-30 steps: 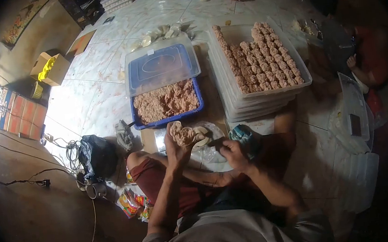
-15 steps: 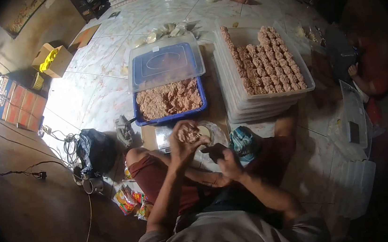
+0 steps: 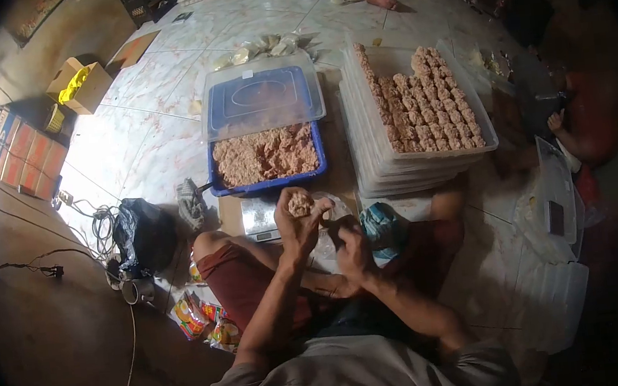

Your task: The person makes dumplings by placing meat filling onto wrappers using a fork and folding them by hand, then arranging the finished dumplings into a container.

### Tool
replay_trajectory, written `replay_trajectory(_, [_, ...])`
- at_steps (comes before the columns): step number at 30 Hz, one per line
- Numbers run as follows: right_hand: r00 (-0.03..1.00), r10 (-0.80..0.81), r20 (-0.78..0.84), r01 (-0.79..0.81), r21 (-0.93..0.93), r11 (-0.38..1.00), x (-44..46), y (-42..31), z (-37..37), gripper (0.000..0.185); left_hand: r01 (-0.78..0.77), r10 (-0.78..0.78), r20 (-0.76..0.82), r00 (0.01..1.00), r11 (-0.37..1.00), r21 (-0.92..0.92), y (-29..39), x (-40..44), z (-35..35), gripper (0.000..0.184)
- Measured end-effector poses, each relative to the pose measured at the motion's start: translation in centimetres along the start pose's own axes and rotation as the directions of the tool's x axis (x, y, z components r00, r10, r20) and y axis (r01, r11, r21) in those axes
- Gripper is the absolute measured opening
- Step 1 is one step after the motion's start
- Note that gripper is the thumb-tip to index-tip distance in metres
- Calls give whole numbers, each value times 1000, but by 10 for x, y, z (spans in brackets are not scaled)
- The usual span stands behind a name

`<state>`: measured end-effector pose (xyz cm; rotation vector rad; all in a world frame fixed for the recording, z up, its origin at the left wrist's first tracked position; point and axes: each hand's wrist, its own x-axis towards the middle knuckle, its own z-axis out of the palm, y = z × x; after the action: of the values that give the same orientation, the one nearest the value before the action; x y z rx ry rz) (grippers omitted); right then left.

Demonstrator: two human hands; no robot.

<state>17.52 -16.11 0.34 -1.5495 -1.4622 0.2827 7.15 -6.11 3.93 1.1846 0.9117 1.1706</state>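
Head: lid (image 3: 262, 92) partly over tub (image 3: 270, 185).

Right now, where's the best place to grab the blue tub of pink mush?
Probably by the left and right edges of the blue tub, one hand each, coming from the near side. The rim is bare there, while the lid lies across the far end. Mind the dark handle poking out left.

A lumpy, rounded portion of pinkish mince (image 3: 300, 204) is resting in the left hand (image 3: 295, 221); a dark tool (image 3: 340, 227), partly hidden, is sitting in the right hand (image 3: 353, 250). Rough-surfaced bulk mince (image 3: 264, 157) is lying in a blue tub (image 3: 271, 186). Knobbly mince pieces (image 3: 432, 108) are standing in rows, reaching their tray's (image 3: 490, 145) near edge.
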Motion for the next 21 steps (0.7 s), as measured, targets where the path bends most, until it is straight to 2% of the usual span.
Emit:
replay_trajectory(1, [990,134,44,-136,58,989,-6,7,-7,16,-120,120,76,990,993,-3,4,5,-6,43])
replay_trajectory(2, [961,262,93,-271,108,956,-10,15,-16,19,-95,69,205,976,988,118,13,6,-24,49])
replay_trajectory(3, [977,188,97,-203,187,961,8,-12,-43,19,-52,52,257,965,999,-7,15,5,-41,53])
replay_trajectory(4, [981,193,18,-190,294,937,-8,8,-36,16,-7,48,307,951,991,-132,16,4,-51,57])
replay_trajectory(5, [977,193,94,-213,303,929,-3,-4,-47,15,-119,155,267,951,982,-146,17,8,-51,58])
replay_trajectory(6, [967,192,170,-237,310,921,1,-18,-57,15,-118,154,255,955,981,-152,18,8,-51,58])
replay_trajectory(8, [954,204,219,-272,351,896,-7,-10,-48,15,121,-98,234,967,989,-85,24,10,-46,57])
replay_trajectory(10, [917,285,280,-377,373,848,-10,-14,-45,17,69,-56,188,981,996,-63,30,10,-39,59])
replay_trajectory(12, [915,313,252,-401,513,759,-18,-4,-34,17,68,-41,231,972,992,-107,45,8,-39,56])
replay_trajectory(13, [918,306,252,-395,510,764,-20,0,-33,17,13,-5,218,976,999,-34,57,7,-39,58])
replay_trajectory(16, [917,327,229,-398,488,777,-22,-11,-34,16,49,-13,303,953,993,-111,42,7,-40,54])
replay_trajectory(17, [965,214,150,-252,318,914,-19,-8,-29,14,80,-58,337,940,995,-51,43,2,-34,48])
replay_trajectory(18, [991,86,99,-97,121,988,-15,-7,-21,13,-168,67,314,947,937,305,35,-1,-25,43])
replay_trajectory(19, [1000,-15,-18,18,165,986,-6,-3,-4,6,-256,163,255,953,882,395,25,-2,-20,43])
replay_trajectory(20, [1000,-4,3,4,38,999,-7,-3,-10,10,-323,256,201,946,811,488,18,-1,-18,44])
replay_trajectory(21, [1000,7,24,-4,-89,996,-3,-10,-18,13,-252,184,193,964,870,424,25,2,-23,44])
